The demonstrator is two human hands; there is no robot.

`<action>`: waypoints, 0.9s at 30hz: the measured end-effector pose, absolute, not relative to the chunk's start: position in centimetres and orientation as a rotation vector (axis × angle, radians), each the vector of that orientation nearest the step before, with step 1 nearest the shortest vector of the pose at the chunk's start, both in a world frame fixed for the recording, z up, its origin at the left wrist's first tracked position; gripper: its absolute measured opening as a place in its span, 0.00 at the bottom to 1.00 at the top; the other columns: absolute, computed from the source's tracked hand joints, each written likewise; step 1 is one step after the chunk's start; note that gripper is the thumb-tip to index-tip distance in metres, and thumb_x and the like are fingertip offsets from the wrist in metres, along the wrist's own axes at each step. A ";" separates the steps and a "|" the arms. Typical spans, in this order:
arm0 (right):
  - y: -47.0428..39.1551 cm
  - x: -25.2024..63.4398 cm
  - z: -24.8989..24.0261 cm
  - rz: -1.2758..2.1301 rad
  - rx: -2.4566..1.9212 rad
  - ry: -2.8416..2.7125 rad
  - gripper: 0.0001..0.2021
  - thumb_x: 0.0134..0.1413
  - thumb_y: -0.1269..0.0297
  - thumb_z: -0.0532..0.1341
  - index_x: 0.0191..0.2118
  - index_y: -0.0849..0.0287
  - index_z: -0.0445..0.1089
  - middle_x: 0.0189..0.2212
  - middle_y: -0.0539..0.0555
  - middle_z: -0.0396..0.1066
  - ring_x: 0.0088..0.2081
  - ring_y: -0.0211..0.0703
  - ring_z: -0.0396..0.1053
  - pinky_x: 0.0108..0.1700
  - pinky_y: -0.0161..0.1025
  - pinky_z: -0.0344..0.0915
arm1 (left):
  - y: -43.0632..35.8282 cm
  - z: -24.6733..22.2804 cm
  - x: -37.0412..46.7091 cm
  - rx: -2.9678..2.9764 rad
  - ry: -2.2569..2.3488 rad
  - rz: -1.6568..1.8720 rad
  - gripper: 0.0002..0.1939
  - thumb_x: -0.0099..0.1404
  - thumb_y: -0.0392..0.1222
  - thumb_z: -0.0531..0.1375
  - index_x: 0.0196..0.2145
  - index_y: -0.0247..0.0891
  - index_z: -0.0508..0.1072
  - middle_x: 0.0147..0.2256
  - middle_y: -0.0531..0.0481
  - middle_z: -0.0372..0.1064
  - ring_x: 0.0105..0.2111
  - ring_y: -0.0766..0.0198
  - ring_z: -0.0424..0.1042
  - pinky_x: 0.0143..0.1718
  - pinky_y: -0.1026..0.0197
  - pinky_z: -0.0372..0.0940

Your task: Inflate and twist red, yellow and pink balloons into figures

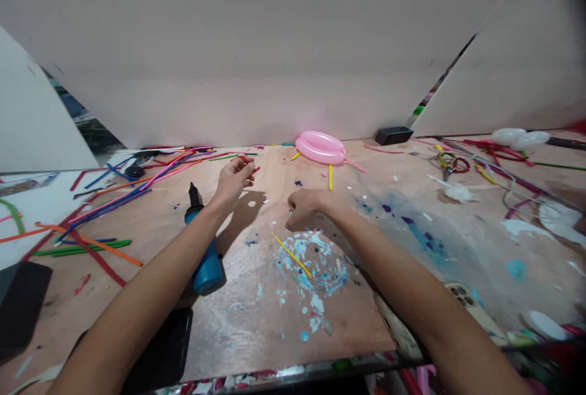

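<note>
Head view: your left hand pinches red balloon, left of and beyond your right hand, curled, grip unclear.

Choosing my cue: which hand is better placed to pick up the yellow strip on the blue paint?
Probably the right hand: it's nearer the yellow strip; the left hand appears to hold something red. Whether the right is empty is unclear.

1. Left hand hides part of a red piece.
2. Left forearm overlaps the blue pump and, at the desk's front edge, a black slab.
3. Right hand: palm hidden.
4. Dark block, front left: cut off by the picture.
</note>
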State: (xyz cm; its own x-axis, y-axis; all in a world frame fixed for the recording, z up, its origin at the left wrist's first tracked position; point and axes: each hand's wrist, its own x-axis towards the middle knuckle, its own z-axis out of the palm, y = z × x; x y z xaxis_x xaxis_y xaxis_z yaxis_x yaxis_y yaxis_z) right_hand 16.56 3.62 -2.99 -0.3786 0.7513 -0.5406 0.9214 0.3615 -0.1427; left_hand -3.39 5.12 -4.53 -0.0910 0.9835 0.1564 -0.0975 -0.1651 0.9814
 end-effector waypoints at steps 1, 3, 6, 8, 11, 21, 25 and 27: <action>3.6 16.5 -3.0 -0.593 1.459 2.247 0.19 0.35 0.54 0.64 0.35 0.60 0.74 0.33 0.58 0.75 0.31 0.50 0.73 0.27 0.39 0.61 | 5.1 -4.5 -3.4 1.205 1.111 1.438 0.14 0.54 0.44 0.64 0.36 0.35 0.71 0.29 0.53 0.65 0.23 0.73 0.64 0.23 0.69 0.59; 3.6 16.5 -3.1 -0.579 1.460 2.246 0.20 0.34 0.54 0.64 0.36 0.60 0.74 0.35 0.59 0.75 0.32 0.52 0.73 0.27 0.39 0.62 | 5.2 -4.5 -3.4 1.202 1.115 1.437 0.14 0.54 0.44 0.65 0.36 0.35 0.71 0.29 0.53 0.65 0.23 0.73 0.64 0.23 0.69 0.60; 3.5 16.3 -3.1 -0.593 1.482 2.225 0.20 0.33 0.56 0.64 0.36 0.60 0.75 0.34 0.59 0.76 0.32 0.52 0.73 0.27 0.40 0.62 | 5.2 -4.6 -3.4 1.199 1.115 1.435 0.14 0.54 0.44 0.65 0.37 0.35 0.71 0.29 0.53 0.65 0.23 0.73 0.64 0.23 0.70 0.60; 3.3 16.1 -3.0 -0.603 1.491 2.207 0.19 0.32 0.57 0.65 0.35 0.60 0.75 0.32 0.59 0.76 0.30 0.52 0.73 0.26 0.40 0.62 | 5.2 -4.6 -3.5 1.203 1.113 1.430 0.15 0.54 0.44 0.64 0.37 0.35 0.72 0.28 0.53 0.65 0.23 0.73 0.64 0.23 0.70 0.60; 3.1 15.8 -3.0 -0.633 1.486 2.198 0.16 0.32 0.58 0.64 0.31 0.61 0.75 0.29 0.59 0.76 0.28 0.51 0.73 0.25 0.40 0.62 | 5.2 -4.7 -3.5 1.212 1.107 1.428 0.15 0.54 0.44 0.64 0.38 0.35 0.72 0.29 0.53 0.65 0.22 0.74 0.64 0.23 0.70 0.60; 5.2 17.5 -3.5 -0.747 1.328 2.233 0.17 0.37 0.63 0.69 0.37 0.60 0.70 0.30 0.51 0.72 0.27 0.40 0.68 0.28 0.35 0.60 | 5.0 -4.6 -3.4 1.220 1.114 1.415 0.15 0.55 0.44 0.64 0.40 0.36 0.72 0.29 0.54 0.65 0.23 0.73 0.64 0.24 0.69 0.61; 5.0 18.4 -3.5 -0.624 1.270 2.252 0.19 0.36 0.62 0.70 0.37 0.59 0.67 0.32 0.51 0.71 0.29 0.40 0.66 0.28 0.35 0.57 | 5.1 -4.6 -3.4 1.216 1.099 1.412 0.14 0.55 0.43 0.64 0.39 0.36 0.72 0.29 0.53 0.64 0.23 0.73 0.64 0.24 0.69 0.61; 4.8 18.8 -3.7 -0.624 1.271 2.290 0.17 0.37 0.64 0.69 0.36 0.58 0.67 0.32 0.50 0.70 0.30 0.40 0.65 0.28 0.34 0.56 | 5.1 -4.6 -3.4 1.228 1.089 1.414 0.14 0.55 0.43 0.64 0.39 0.36 0.72 0.28 0.53 0.64 0.23 0.73 0.64 0.23 0.69 0.60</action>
State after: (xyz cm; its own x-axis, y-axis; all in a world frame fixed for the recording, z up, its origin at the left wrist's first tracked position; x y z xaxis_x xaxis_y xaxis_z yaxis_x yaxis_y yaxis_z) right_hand 18.82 4.76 -3.71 -0.4773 0.6624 -0.5775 0.8638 0.4745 -0.1697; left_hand -3.40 5.11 -4.61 -0.0601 0.9851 0.1614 -0.0955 -0.1666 0.9814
